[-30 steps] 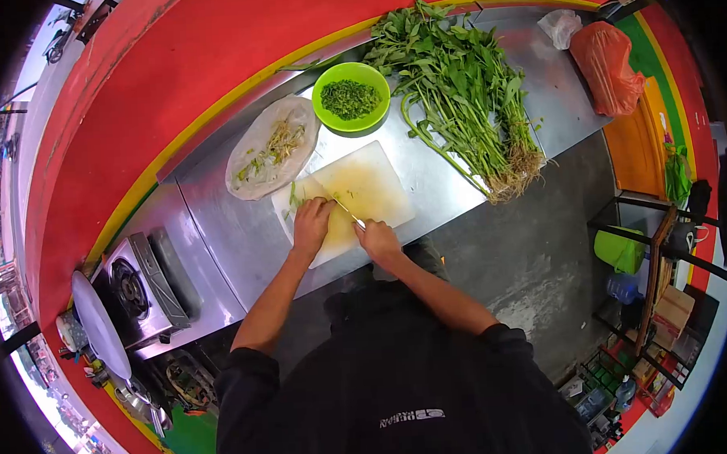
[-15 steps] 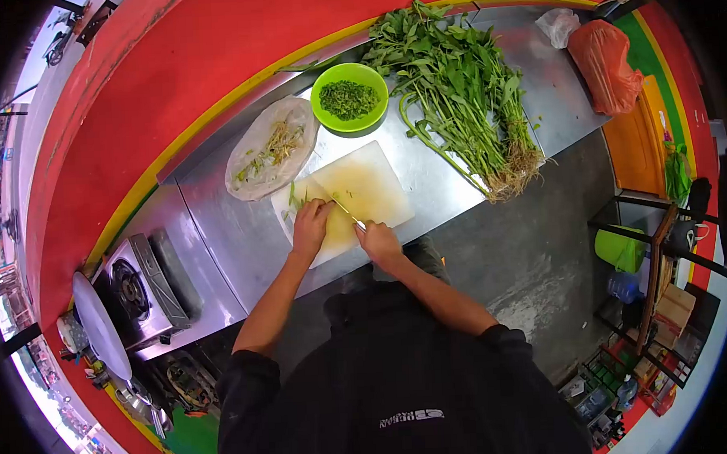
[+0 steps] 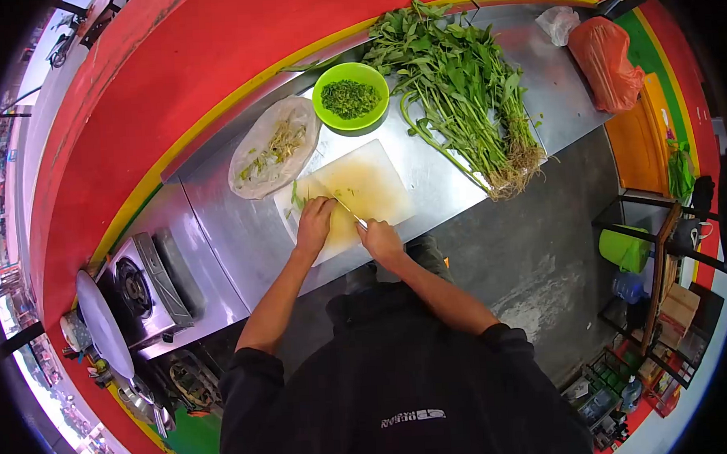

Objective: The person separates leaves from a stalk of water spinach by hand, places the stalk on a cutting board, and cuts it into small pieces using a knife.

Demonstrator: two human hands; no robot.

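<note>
Standing at stainless ctr [image 3: 217, 209], red wall [image 3: 155, 90] beyond, stove [image 3: 147, 293] far L: your station. L hand [image 3: 317, 218]: fingers curled, bunched together at wht cutting board [image 3: 385, 173], beside blade; can't tell what, if anything, they pinch. R hand [image 3: 380, 241]: fingers wrapped round handle of knife [image 3: 350, 211], blade angled over board. Cut green bits [image 3: 296, 196]: on board, near L hand. Lime-grn bowl [image 3: 377, 82]: round, smooth, w/ finely chopped greens [image 3: 350, 99]. Translucent plastic bag [image 3: 307, 120]: crumpled, w/ pale scraps [image 3: 283, 141]. Leafy bunch [image 3: 467, 84]: long stems, stringy roots [image 3: 517, 176].
</note>
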